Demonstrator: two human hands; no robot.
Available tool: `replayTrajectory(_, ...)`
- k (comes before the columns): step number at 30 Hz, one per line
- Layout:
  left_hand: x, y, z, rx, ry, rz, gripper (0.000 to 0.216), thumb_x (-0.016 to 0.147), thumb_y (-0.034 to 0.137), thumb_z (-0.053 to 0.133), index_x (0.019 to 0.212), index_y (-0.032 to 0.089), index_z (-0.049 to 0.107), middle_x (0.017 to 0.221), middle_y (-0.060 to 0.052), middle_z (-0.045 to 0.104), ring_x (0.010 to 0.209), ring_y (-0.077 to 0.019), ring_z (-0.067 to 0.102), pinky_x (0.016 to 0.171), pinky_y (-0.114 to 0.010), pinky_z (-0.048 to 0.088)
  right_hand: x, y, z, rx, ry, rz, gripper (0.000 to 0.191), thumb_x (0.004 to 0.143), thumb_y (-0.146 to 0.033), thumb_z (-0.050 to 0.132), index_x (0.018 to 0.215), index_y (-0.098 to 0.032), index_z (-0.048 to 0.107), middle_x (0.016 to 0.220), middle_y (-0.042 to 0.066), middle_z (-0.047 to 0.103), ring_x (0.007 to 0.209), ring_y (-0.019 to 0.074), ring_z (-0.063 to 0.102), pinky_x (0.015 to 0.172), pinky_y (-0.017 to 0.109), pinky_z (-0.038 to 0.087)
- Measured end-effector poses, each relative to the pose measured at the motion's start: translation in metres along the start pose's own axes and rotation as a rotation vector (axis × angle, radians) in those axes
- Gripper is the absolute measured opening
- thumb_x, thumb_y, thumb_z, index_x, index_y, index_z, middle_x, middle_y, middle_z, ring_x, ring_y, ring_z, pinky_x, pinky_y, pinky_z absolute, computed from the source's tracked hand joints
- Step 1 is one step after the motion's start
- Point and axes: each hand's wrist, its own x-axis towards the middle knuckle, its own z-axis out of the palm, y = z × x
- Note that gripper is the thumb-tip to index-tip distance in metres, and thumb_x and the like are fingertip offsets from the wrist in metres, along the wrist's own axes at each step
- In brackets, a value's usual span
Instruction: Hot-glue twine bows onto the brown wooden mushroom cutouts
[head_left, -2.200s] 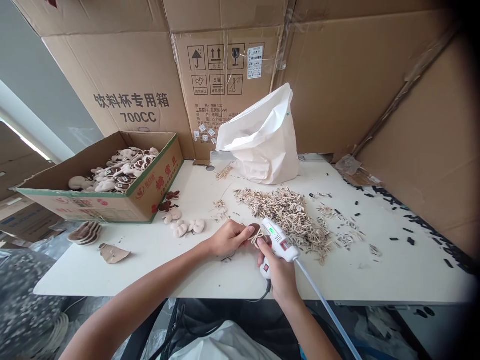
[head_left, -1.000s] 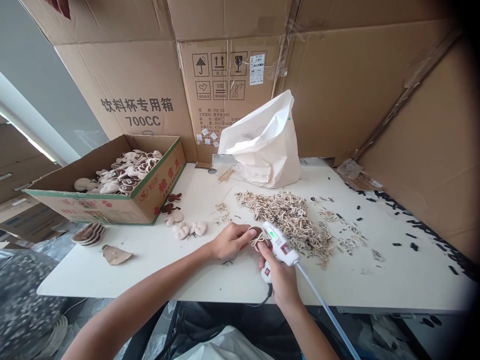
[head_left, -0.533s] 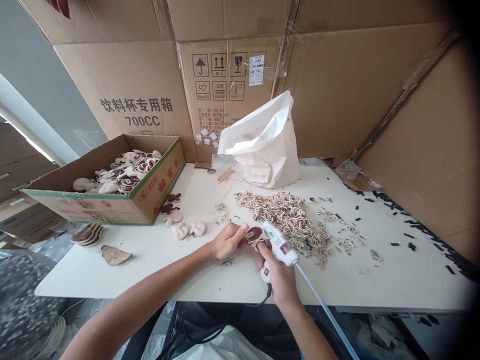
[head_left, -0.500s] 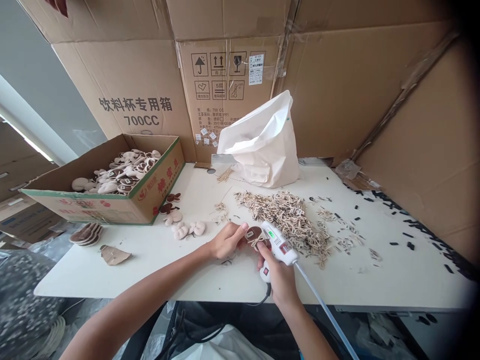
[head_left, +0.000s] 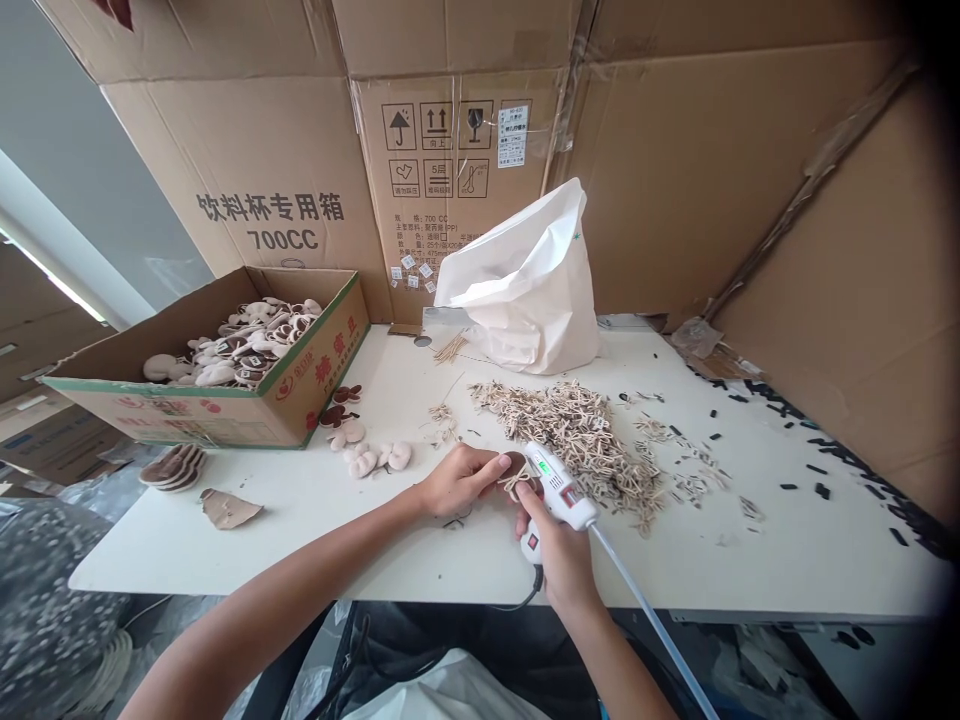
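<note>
My left hand (head_left: 457, 480) pinches a small brown felt piece (head_left: 513, 467) with a tan string bow on it, just above the white table (head_left: 315, 510). My right hand (head_left: 559, 555) grips a white hot glue gun (head_left: 559, 490), whose nozzle touches the brown piece. A clear glue stick (head_left: 645, 605) sticks out of the gun's back toward the lower right. A heap of tan string bows (head_left: 581, 435) lies just beyond the gun.
An open cardboard box (head_left: 300, 385) of cream and brown felt pieces stands at the left. Loose felt pieces (head_left: 367, 455) lie beside it. A white bag (head_left: 525, 285) stands at the back, before large cartons (head_left: 457, 170). Black scraps (head_left: 795, 470) dot the right side.
The brown piece was tilted up between my hands half a second ago and now lies lower against the gun's nozzle. The hands have barely shifted.
</note>
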Motion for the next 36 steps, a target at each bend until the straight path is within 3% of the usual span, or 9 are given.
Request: replayTrajectory(36, 0.0013, -0.0025, -0.002, -0.001, -0.045, 0.02, 0.061, 0.108, 0.053, 0.041, 0.078, 0.011, 0.074, 0.057, 0.0, 0.059, 0.052, -0.0087, 0.05, 0.056, -0.02, 0.04, -0.0007, 0.0015, -0.0021, -0.033, -0.008, 0.021, 0.04, 0.078, -0.056, 0.085, 0.083, -0.019, 0.071, 0.055, -0.002, 0.059, 0.047, 0.0126, 0.048, 0.043, 0.023, 0.037)
